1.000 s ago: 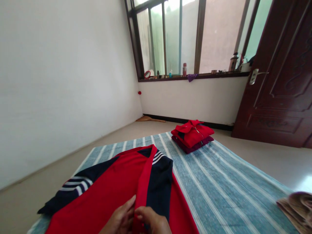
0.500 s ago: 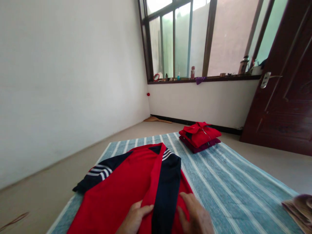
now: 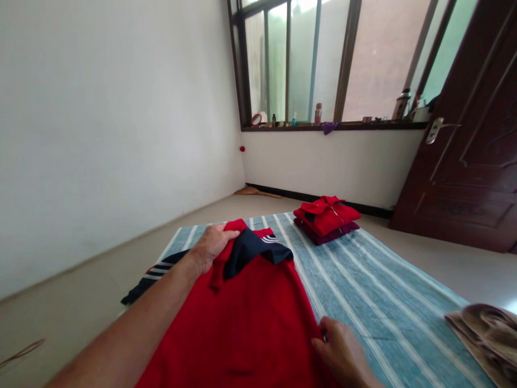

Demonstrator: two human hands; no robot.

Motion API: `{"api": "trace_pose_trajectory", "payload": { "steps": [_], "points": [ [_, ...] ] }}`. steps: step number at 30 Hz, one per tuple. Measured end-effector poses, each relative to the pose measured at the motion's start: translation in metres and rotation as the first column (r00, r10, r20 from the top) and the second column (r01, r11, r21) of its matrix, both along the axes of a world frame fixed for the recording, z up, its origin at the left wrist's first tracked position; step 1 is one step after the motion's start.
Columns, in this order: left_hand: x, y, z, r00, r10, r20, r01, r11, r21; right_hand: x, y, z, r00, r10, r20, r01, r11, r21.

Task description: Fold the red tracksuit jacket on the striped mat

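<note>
On the striped blue sheet lies a red-and-navy track top.
The right hand has curled fingers gripping its side edge; farther up, the left hand pinches red cloth beside the navy sleeve. Even tension between both should limit creases.

Open sheet — stack ahead, cloth far right

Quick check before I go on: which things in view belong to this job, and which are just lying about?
Part of the job:
red top, held by the left hand and right hand
striped sheet under it
folded clothes, probably

Just lying about:
brown cloth, apparently
broom on the floor
flask and pink bottle on the windowsill
</note>
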State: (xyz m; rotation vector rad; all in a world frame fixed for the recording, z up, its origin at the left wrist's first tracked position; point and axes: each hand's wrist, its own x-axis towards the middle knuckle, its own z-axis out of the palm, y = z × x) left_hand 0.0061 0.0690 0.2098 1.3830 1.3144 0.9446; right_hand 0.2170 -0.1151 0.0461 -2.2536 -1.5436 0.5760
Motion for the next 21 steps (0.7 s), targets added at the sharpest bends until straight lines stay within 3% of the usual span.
{"api": "trace_pose_trajectory", "payload": {
  "steps": [5,10,15,19,21],
  "points": [
    [-0.028,0.015,0.043,0.995,0.076,-0.058,-0.070,0.992,0.104,-0.035,0.001,0.017,0.996,0.078,0.044,-0.078,0.997,0.012],
    [-0.073,0.013,0.055,0.971,0.200,-0.133,-0.169,0.962,0.216,-0.067,0.005,0.027,0.969,0.230,0.088,-0.222,0.971,-0.091],
    [-0.125,0.009,0.036,0.914,0.328,-0.240,-0.302,0.943,0.139,-0.082,0.007,0.029,0.951,0.304,0.058,-0.299,0.951,-0.075],
    [-0.157,0.007,0.005,0.867,0.355,-0.350,-0.377,0.926,0.004,-0.090,0.008,0.041,0.937,0.350,0.018,-0.348,0.934,-0.078],
    [-0.167,0.006,-0.011,0.833,0.370,-0.412,-0.393,0.919,0.033,-0.093,0.007,0.048,0.929,0.369,0.025,-0.364,0.925,-0.111]
  ]
}}
